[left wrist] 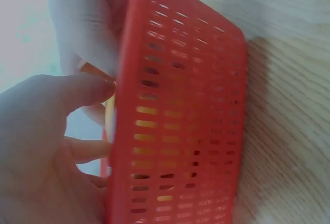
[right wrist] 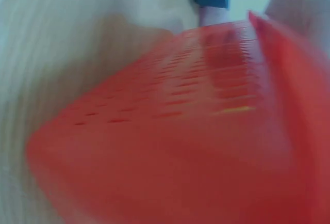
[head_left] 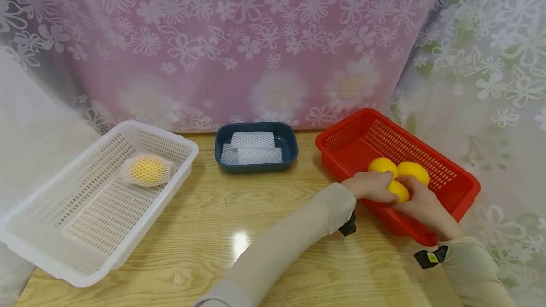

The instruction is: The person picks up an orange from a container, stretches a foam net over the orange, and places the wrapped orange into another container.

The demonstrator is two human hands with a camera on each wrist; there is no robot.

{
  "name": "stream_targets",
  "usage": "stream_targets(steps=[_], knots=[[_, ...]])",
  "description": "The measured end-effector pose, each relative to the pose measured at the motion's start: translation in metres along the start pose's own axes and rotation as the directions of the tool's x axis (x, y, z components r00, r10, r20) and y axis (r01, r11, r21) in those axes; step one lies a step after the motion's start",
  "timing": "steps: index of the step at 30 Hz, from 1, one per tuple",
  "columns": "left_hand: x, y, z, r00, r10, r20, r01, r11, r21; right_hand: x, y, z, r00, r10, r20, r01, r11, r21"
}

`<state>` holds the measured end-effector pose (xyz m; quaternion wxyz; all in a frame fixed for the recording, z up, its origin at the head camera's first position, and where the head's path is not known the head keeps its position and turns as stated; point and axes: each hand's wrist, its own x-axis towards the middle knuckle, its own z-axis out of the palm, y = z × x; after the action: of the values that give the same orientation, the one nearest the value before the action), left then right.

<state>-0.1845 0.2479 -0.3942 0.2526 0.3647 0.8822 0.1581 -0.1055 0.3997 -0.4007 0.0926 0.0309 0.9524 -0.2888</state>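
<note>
In the head view, three yellow lemons lie in the red basket (head_left: 462,188), close together. Both hands meet at the nearest lemon (head_left: 399,192), just inside the near rim. From the left, my left hand (head_left: 373,187) grips that lemon; its fingertips are near the lemon (head_left: 381,165) behind. My right hand (head_left: 426,205) holds the same lemon from the right, beside the third lemon (head_left: 414,172). In the left wrist view, the left hand (left wrist: 46,126) reaches over the rim, and yellow shows through the slots. The red basket (right wrist: 170,157) hides the right hand in the right wrist view.
A dark blue tray (head_left: 256,168) with several white foam net sleeves (head_left: 253,148) stands at the back middle. On the left, a white basket (head_left: 128,231) holds a yellow fruit in a foam net (head_left: 148,171). Floral curtains (head_left: 256,51) hang behind the wooden table (head_left: 204,231).
</note>
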Motion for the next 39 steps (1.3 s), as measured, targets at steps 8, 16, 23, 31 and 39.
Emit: stream_targets(steps=[8,16,23,31,39], knots=[[-0.016,0.002,-0.009,0.988,0.132,-0.074,-0.146,0.964,-0.223,-0.017,-0.019,-0.021,0.997,0.024,-0.073,-0.025,0.999,-0.024],[-0.049,0.001,-0.010,0.950,0.221,-0.222,-0.291,0.884,-0.367,-0.037,-0.036,-0.037,0.989,-0.006,-0.151,0.016,0.997,0.071],[-0.089,-0.008,-0.014,0.890,0.321,-0.324,-0.436,0.807,-0.399,-0.055,-0.065,-0.038,0.984,-0.024,-0.175,0.055,0.983,0.175],[-0.132,-0.032,-0.008,0.786,0.385,-0.484,-0.594,0.687,-0.419,-0.070,-0.105,-0.019,0.966,-0.106,-0.237,0.141,0.981,0.134],[-0.160,-0.047,0.002,0.672,0.338,-0.659,-0.689,0.612,-0.389,-0.077,-0.144,0.006,0.884,-0.257,-0.392,0.308,0.949,0.073]])
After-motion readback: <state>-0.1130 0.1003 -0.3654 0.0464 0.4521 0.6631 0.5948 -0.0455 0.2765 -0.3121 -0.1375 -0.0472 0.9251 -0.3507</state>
